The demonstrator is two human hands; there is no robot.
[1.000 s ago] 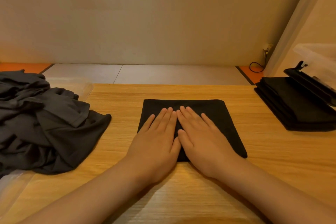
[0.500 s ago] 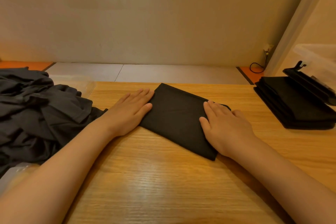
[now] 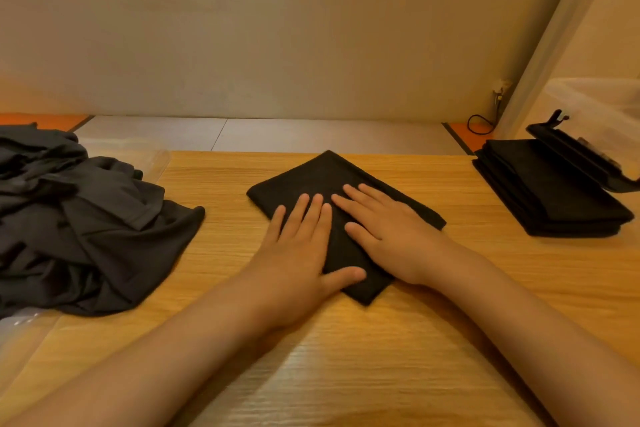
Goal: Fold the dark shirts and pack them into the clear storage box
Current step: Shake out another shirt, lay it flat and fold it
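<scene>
Here, worktop (image 3: 346, 374): light wood grain, carrying all the cloth.
Unfolded pile (image 3: 86, 225): dark grey shirts, crumpled and heaped at the left edge, well apart from the hands.
Clear storage box (image 3: 602, 104): translucent, at the far right, only partly in view; its contents cannot be told.
Folded stack (image 3: 550, 194): black shirts in flat rectangles, piled neatly at the right, just beside the box.
Folded shirt (image 3: 332, 180): black, matte and smooth, a flat square packet turned corner-on like a diamond, at the middle of the worktop.
Left hand (image 3: 301, 253): flat on the shirt's near left part, fingers (image 3: 311, 215) straight and together, thumb spread toward the near corner, gripping nothing.
Right hand (image 3: 391, 236): flat on the shirt's right half, fingers straight, pressing down, gripping nothing.
</scene>
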